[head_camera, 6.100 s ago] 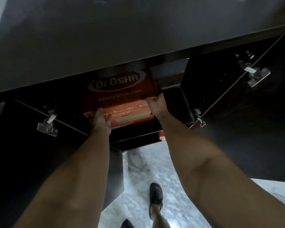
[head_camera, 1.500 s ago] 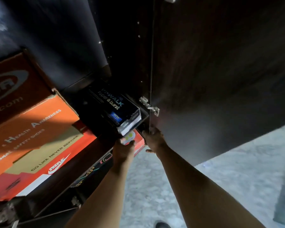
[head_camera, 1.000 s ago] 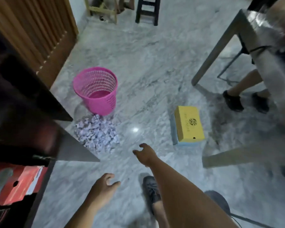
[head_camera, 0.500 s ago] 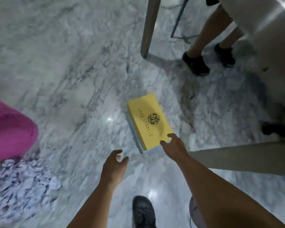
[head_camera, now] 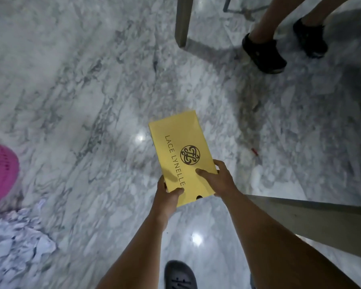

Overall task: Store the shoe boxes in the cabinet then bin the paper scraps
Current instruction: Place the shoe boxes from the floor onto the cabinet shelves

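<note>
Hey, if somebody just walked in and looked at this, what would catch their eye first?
The yellow shoe box at centre, gripped at its near end by the left hand and right hand above the marble floor. Then the pink basket at the left edge, crumpled paper scraps below it.

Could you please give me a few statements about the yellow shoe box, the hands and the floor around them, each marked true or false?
1. Both hands hold the yellow shoe box: the left hand and the right hand each grip its near end. True.
2. The box lid is off. False: the lid is on, its printed top facing up.
3. The pink basket stands at the left edge, with the paper scraps heaped on the floor near it. True.
4. The paper scraps are already in the basket. False: they lie on the marble floor.
5. Another person's feet in black shoes show at upper right. True.
</note>
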`<move>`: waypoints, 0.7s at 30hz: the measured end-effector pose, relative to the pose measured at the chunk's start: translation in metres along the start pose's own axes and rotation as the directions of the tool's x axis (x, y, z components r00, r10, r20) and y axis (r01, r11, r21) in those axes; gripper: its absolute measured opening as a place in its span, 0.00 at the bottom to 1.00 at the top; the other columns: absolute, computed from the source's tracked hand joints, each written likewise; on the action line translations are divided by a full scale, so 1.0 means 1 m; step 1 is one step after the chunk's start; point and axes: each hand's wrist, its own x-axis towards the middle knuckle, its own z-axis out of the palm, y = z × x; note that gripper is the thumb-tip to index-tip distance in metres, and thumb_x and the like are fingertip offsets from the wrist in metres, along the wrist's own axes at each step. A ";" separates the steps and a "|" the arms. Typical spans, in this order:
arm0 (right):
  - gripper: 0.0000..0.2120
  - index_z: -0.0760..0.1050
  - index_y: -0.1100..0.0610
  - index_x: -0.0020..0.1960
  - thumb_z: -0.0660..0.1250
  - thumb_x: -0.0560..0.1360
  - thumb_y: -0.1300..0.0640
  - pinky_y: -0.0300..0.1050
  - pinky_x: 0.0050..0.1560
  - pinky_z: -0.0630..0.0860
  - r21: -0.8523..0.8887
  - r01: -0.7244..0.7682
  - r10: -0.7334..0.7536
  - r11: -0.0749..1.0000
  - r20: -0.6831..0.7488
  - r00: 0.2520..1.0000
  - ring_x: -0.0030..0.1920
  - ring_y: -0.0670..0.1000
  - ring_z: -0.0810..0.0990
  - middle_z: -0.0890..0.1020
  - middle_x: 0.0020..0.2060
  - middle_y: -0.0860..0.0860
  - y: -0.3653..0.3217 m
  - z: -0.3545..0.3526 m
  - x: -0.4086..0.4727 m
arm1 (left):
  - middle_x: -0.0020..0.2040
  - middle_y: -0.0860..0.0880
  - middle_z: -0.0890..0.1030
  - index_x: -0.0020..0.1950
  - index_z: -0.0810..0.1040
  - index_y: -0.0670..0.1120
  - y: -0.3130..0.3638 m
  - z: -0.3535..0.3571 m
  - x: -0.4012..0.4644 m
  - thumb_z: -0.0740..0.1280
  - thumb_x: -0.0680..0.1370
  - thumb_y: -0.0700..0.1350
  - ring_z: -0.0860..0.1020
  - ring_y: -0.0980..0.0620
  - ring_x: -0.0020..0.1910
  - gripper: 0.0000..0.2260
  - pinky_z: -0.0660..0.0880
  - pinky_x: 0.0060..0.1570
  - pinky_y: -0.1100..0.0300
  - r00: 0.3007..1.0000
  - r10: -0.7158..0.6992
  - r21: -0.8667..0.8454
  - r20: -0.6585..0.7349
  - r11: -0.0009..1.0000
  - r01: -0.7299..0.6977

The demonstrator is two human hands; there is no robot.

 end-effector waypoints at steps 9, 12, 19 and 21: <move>0.21 0.70 0.42 0.66 0.72 0.76 0.54 0.46 0.47 0.80 -0.019 0.135 -0.134 0.991 0.033 0.990 0.52 0.48 0.82 0.81 0.55 0.44 0.058 0.032 -0.159 | 0.63 0.51 0.75 0.70 0.65 0.54 -0.080 -0.054 -0.147 0.66 0.79 0.40 0.77 0.54 0.54 0.23 0.75 0.41 0.54 0.976 -0.064 -0.217 -0.208 0.976 0.018; 0.20 0.70 0.40 0.64 0.70 0.76 0.54 0.49 0.45 0.82 -0.093 0.139 -0.132 0.986 0.070 0.989 0.48 0.49 0.83 0.82 0.51 0.41 0.090 0.049 -0.242 | 0.64 0.50 0.75 0.67 0.66 0.54 -0.134 -0.078 -0.220 0.68 0.78 0.40 0.77 0.54 0.54 0.22 0.78 0.50 0.47 0.960 -0.101 -0.263 -0.259 0.964 0.030; 0.28 0.69 0.35 0.67 0.75 0.71 0.47 0.50 0.49 0.81 -0.316 0.331 -0.245 0.889 0.282 0.928 0.50 0.54 0.84 0.84 0.55 0.48 0.193 0.101 -0.447 | 0.62 0.43 0.76 0.66 0.69 0.49 -0.290 -0.154 -0.423 0.72 0.70 0.38 0.80 0.53 0.49 0.26 0.76 0.32 0.64 0.902 -0.164 -0.446 -0.399 0.894 -0.035; 0.33 0.69 0.32 0.67 0.73 0.63 0.36 0.53 0.55 0.81 -0.390 0.376 -0.243 0.841 0.350 0.905 0.54 0.57 0.84 0.83 0.60 0.48 0.237 0.126 -0.473 | 0.61 0.47 0.78 0.65 0.70 0.51 -0.336 -0.177 -0.475 0.72 0.63 0.45 0.82 0.50 0.51 0.30 0.78 0.35 0.63 0.865 -0.197 -0.499 -0.462 0.864 -0.069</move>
